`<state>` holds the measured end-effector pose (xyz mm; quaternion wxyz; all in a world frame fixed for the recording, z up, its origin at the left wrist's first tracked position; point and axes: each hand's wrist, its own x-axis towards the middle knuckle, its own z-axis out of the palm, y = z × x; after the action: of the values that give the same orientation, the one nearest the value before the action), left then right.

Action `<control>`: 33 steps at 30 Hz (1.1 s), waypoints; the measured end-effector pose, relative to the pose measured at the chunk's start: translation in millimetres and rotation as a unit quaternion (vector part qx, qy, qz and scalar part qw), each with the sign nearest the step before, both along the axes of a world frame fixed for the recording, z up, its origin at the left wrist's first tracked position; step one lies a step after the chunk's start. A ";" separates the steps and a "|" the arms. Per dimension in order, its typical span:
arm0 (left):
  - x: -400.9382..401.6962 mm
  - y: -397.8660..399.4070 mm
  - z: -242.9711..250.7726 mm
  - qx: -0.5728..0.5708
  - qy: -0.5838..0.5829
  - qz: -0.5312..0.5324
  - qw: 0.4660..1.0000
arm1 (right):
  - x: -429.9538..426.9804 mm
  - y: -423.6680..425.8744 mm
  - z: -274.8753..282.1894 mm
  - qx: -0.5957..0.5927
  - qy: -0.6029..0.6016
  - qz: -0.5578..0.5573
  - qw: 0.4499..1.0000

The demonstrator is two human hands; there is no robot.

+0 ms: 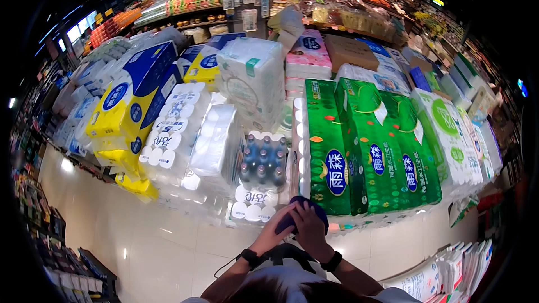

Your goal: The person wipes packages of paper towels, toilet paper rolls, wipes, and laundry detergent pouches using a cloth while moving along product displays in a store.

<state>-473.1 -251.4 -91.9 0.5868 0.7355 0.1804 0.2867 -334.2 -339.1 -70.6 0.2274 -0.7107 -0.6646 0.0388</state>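
Note:
Close to my body, both hands are on a dark purple, rounded object (320,213), possibly a folded cloth or cap. My left hand (273,226) grips its left side, and my right hand (310,228) lies across its top, fingers meeting those of the left. Just beyond them stands a plastic-wrapped pack of toilet rolls (254,206). A shrink-wrapped pack of dark bottles (263,162) sits on toilet-roll packs. To the right of my hands are large green packs of toilet paper (379,160).
Yellow-and-blue tissue packs (126,97) and a white-wrapped bundle (252,80) rise higher on the display. A brown cardboard box (351,52) lies at the back. Stacked white bags (442,273) are at lower right; shelving (46,214) lines the left. Pale tiled floor (160,244) shows between.

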 end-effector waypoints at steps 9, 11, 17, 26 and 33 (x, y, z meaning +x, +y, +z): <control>-81.6 6.8 9.3 0.058 0.174 0.103 0.978 | -39.3 35.1 -16.7 -0.048 0.319 0.170 0.931; -90.6 12.5 11.1 0.064 0.175 0.108 0.977 | -47.4 44.2 -19.9 -0.047 0.313 0.182 0.931; -105.7 54.4 -1.6 0.089 0.142 0.133 0.977 | -69.2 92.0 -27.8 -0.077 0.289 0.161 0.941; -164.7 204.9 8.2 0.182 0.087 0.135 0.970 | -138.5 236.3 -9.7 0.117 0.216 0.163 0.955; -183.6 307.2 -81.6 0.166 0.131 0.103 0.972 | -171.1 327.1 -82.0 0.063 0.024 0.100 0.993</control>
<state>-656.7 55.8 -173.5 0.3954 0.8312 0.2803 0.2722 -505.3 -12.1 -152.6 0.2823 -0.6240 -0.7278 0.0361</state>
